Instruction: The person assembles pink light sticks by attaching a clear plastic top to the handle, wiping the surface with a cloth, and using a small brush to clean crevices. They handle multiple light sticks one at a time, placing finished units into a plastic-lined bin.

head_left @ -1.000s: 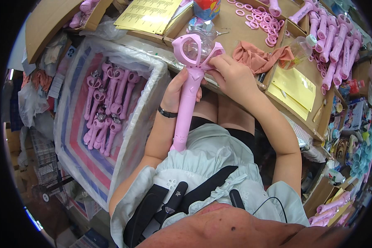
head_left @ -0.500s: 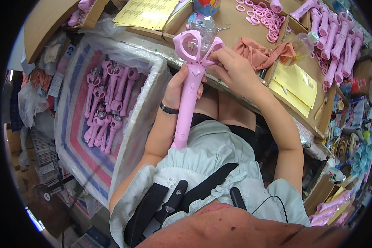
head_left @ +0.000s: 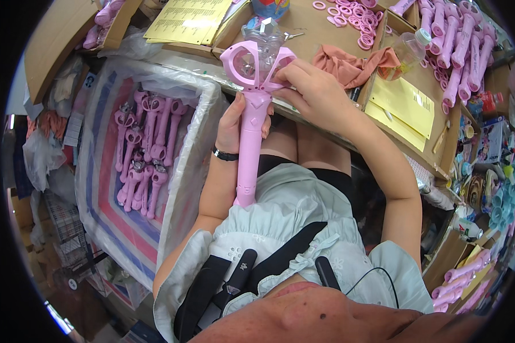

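Note:
A pink light stick [head_left: 249, 157] stands nearly upright before my body, its lower end against my clothing. Its head has pink open loops around a clear, see-through part. My left hand [head_left: 230, 127] is wrapped around the upper handle, just below the head. With its fingers pinched, my right hand [head_left: 313, 94] grips the right side of the head, near the base of a loop. Whether a small part is between those fingertips is hidden.
To my left, a plastic-lined bin [head_left: 212, 114] holds several similar light sticks [head_left: 149, 128]. Ahead on the cardboard-edged bench lie loose pink rings [head_left: 365, 23], an orange cloth [head_left: 349, 67], a clear bottle [head_left: 409, 51] and yellow sheets [head_left: 400, 111]. More pink handles [head_left: 463, 48] are piled at far right.
The whole view has shifted slightly, with the light stick and both hands a little further left in it. My grip on the stick looks the same.

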Demonstrator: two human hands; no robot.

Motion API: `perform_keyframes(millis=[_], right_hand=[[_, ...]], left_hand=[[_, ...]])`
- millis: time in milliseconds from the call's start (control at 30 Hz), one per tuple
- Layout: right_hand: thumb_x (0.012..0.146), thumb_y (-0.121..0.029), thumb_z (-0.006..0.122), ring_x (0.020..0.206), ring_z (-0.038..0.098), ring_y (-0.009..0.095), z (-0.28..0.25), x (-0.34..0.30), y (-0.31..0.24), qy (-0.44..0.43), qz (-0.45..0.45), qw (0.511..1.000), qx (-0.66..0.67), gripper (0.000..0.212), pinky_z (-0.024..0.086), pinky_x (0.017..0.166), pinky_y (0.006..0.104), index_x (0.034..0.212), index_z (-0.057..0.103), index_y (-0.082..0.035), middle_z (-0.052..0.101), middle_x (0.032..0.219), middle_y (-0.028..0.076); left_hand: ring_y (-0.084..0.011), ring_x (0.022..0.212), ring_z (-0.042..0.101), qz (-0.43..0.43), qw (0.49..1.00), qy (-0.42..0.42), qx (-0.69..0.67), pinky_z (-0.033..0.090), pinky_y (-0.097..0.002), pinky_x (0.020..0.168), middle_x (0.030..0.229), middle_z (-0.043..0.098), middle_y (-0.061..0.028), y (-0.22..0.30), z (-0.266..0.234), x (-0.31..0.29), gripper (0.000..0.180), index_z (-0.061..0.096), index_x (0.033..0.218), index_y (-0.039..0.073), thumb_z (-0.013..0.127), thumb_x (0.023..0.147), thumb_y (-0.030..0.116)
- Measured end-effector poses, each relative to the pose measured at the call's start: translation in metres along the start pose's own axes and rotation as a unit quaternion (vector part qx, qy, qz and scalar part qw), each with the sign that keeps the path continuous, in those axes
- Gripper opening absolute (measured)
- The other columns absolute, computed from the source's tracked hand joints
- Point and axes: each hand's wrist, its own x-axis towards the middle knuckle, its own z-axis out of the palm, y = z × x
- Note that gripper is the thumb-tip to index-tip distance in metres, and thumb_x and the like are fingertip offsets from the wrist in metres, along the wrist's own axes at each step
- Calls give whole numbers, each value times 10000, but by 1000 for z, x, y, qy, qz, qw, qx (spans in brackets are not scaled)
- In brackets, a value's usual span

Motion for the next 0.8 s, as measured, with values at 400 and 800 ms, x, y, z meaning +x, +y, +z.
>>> perform_keyframes(millis=[400,800], right_hand=[[782,-126,652,790,590,331,3,-1,0,10,8,1000,23,169,478,650,400,894,562,-38,582,874,125],[773,-181,674,772,589,310,7,-4,-11,50,10,999,8,203,479,630,391,884,567,-49,571,842,106]], left_hand=[[-171,571,545,-6,1000,11,-5,456,-254,468,927,544,-153,-2,1,-2,559,484,1151,2,365,949,509],[-181,552,588,17,1000,13,6,489,-253,458,857,578,-152,2,8,-5,481,482,1106,-9,416,947,440]])
